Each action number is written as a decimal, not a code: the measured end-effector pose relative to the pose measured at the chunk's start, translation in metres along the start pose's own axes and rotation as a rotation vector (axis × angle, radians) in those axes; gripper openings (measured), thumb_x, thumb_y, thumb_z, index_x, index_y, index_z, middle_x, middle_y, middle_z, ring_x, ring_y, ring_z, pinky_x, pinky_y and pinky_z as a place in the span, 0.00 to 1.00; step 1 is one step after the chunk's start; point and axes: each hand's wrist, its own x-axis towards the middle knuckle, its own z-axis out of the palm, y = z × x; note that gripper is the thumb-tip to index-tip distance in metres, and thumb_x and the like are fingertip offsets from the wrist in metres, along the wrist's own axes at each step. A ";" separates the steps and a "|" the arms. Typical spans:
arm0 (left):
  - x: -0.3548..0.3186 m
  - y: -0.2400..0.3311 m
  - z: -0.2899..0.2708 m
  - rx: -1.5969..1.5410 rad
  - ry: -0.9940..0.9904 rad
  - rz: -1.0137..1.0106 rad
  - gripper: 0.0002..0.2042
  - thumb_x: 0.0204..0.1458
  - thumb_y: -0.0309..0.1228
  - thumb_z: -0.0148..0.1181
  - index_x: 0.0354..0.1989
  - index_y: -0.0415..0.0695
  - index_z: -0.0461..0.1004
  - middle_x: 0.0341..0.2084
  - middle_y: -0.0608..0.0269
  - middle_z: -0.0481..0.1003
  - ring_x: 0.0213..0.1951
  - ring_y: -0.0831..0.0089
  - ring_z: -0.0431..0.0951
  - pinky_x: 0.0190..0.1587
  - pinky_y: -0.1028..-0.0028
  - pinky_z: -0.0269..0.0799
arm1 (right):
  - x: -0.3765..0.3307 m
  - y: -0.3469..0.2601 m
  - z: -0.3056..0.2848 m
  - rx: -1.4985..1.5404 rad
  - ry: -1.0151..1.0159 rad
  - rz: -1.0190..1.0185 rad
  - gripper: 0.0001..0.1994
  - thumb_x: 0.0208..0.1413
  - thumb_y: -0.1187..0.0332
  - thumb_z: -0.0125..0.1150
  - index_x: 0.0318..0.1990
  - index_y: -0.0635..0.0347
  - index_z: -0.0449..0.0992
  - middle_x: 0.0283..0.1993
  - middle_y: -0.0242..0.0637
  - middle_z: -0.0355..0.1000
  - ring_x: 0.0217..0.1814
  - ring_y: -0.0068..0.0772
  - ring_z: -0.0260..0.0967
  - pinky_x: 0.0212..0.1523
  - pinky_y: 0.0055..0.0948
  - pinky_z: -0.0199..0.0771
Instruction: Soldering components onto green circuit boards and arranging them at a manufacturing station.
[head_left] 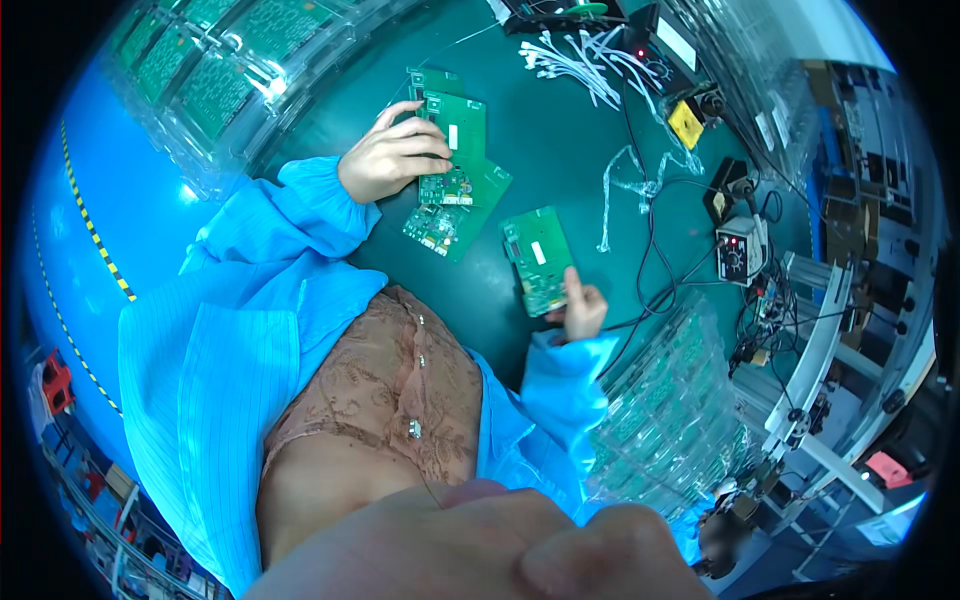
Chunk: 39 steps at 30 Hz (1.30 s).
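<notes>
While the left hand (392, 155) presses curled fingers on the stacked green circuit boards (455, 180) to steady them, the right hand (583, 310) pinches a single board (538, 258) by its edge, lifting it clear.

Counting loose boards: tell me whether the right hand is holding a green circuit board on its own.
Yes. The right hand grips one green circuit board by its near edge, apart from the stack of boards under the left hand.

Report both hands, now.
Left hand: fingers resting on a pile of green circuit boards.
Right hand: closed on a single green circuit board.
</notes>
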 end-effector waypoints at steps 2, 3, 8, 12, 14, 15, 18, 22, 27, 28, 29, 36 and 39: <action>-0.006 0.002 0.000 0.079 0.029 0.052 0.12 0.40 0.21 0.61 0.36 0.45 0.80 0.43 0.65 0.76 0.52 0.66 0.71 0.61 0.52 0.59 | -0.021 -0.005 0.023 0.027 -0.028 0.127 0.25 0.53 0.49 0.62 0.22 0.68 0.72 0.17 0.44 0.71 0.13 0.31 0.69 0.11 0.26 0.68; -0.007 0.006 -0.007 0.105 0.033 0.062 0.11 0.42 0.21 0.59 0.36 0.43 0.80 0.40 0.63 0.78 0.50 0.65 0.74 0.61 0.51 0.61 | -0.026 -0.013 0.027 0.022 -0.046 0.125 0.25 0.53 0.49 0.62 0.22 0.68 0.72 0.17 0.44 0.71 0.13 0.31 0.69 0.11 0.26 0.68; -0.002 0.003 -0.004 -0.093 0.012 0.132 0.12 0.41 0.18 0.58 0.37 0.36 0.79 0.41 0.55 0.78 0.52 0.57 0.75 0.61 0.45 0.57 | -0.036 -0.045 0.031 -0.864 0.003 -0.511 0.19 0.54 0.57 0.63 0.22 0.66 0.75 0.18 0.44 0.73 0.17 0.35 0.72 0.23 0.35 0.72; -0.006 0.016 0.002 -0.333 0.099 0.132 0.14 0.39 0.12 0.56 0.37 0.32 0.78 0.41 0.47 0.77 0.51 0.51 0.75 0.61 0.46 0.57 | -0.015 -0.084 0.082 0.059 -0.494 -0.071 0.21 0.60 0.56 0.55 0.48 0.70 0.70 0.34 0.39 0.75 0.29 0.31 0.73 0.25 0.26 0.73; -0.005 0.020 0.005 -0.446 0.111 0.080 0.15 0.39 0.09 0.56 0.36 0.36 0.79 0.42 0.50 0.77 0.53 0.55 0.74 0.62 0.50 0.58 | -0.007 -0.083 0.105 0.289 -0.746 0.108 0.21 0.61 0.61 0.55 0.53 0.70 0.66 0.45 0.42 0.73 0.42 0.31 0.73 0.33 0.29 0.77; -0.008 0.018 0.005 -0.347 0.113 0.088 0.20 0.39 0.10 0.57 0.44 0.36 0.76 0.51 0.47 0.71 0.58 0.55 0.69 0.61 0.55 0.61 | -0.001 -0.072 0.117 0.509 -0.780 0.073 0.19 0.59 0.66 0.57 0.54 0.69 0.65 0.47 0.42 0.72 0.45 0.31 0.73 0.38 0.30 0.77; 0.001 0.045 -0.002 -0.462 0.224 -0.446 0.26 0.44 0.13 0.55 0.56 0.40 0.68 0.61 0.46 0.60 0.62 0.55 0.63 0.59 0.60 0.64 | 0.001 -0.063 0.129 0.760 -0.770 0.027 0.19 0.56 0.75 0.59 0.54 0.69 0.65 0.50 0.42 0.71 0.49 0.33 0.72 0.48 0.31 0.74; -0.007 0.039 0.006 -1.499 0.394 -0.936 0.36 0.47 0.14 0.52 0.68 0.45 0.50 0.65 0.47 0.52 0.63 0.59 0.60 0.61 0.64 0.61 | -0.002 -0.059 0.133 0.791 -0.707 0.005 0.22 0.54 0.79 0.59 0.56 0.69 0.63 0.52 0.43 0.70 0.53 0.32 0.69 0.54 0.32 0.69; 0.000 0.021 0.019 -1.424 0.346 -0.996 0.33 0.51 0.20 0.59 0.65 0.43 0.53 0.58 0.51 0.63 0.56 0.67 0.68 0.57 0.68 0.66 | -0.011 -0.056 0.131 0.643 -0.662 -0.091 0.22 0.53 0.82 0.58 0.56 0.69 0.63 0.53 0.43 0.70 0.53 0.33 0.69 0.55 0.32 0.67; -0.001 0.018 0.017 -1.416 0.345 -1.006 0.33 0.51 0.20 0.59 0.65 0.43 0.53 0.58 0.51 0.63 0.56 0.67 0.68 0.57 0.68 0.66 | -0.014 -0.059 0.122 0.649 -0.669 -0.083 0.22 0.53 0.82 0.58 0.56 0.69 0.63 0.53 0.43 0.70 0.53 0.33 0.69 0.55 0.32 0.67; -0.004 0.015 0.014 -1.407 0.290 -0.992 0.31 0.51 0.18 0.58 0.64 0.42 0.55 0.56 0.53 0.66 0.54 0.68 0.70 0.56 0.70 0.67 | -0.016 -0.061 0.109 0.642 -0.632 -0.148 0.22 0.53 0.82 0.58 0.56 0.68 0.63 0.53 0.43 0.70 0.53 0.33 0.69 0.54 0.32 0.68; -0.017 0.002 0.003 -1.278 0.236 -0.850 0.23 0.53 0.16 0.55 0.59 0.40 0.65 0.52 0.59 0.71 0.49 0.76 0.73 0.54 0.76 0.68 | -0.006 -0.020 0.004 0.535 -0.256 -0.364 0.18 0.56 0.81 0.54 0.55 0.66 0.65 0.50 0.40 0.72 0.49 0.29 0.70 0.50 0.26 0.70; -0.027 0.002 -0.008 -1.179 0.217 -0.871 0.23 0.54 0.17 0.54 0.60 0.39 0.64 0.52 0.60 0.71 0.50 0.76 0.73 0.54 0.76 0.67 | -0.007 -0.003 -0.009 0.440 -0.223 -0.309 0.18 0.58 0.79 0.54 0.56 0.67 0.65 0.51 0.40 0.71 0.50 0.29 0.70 0.51 0.26 0.69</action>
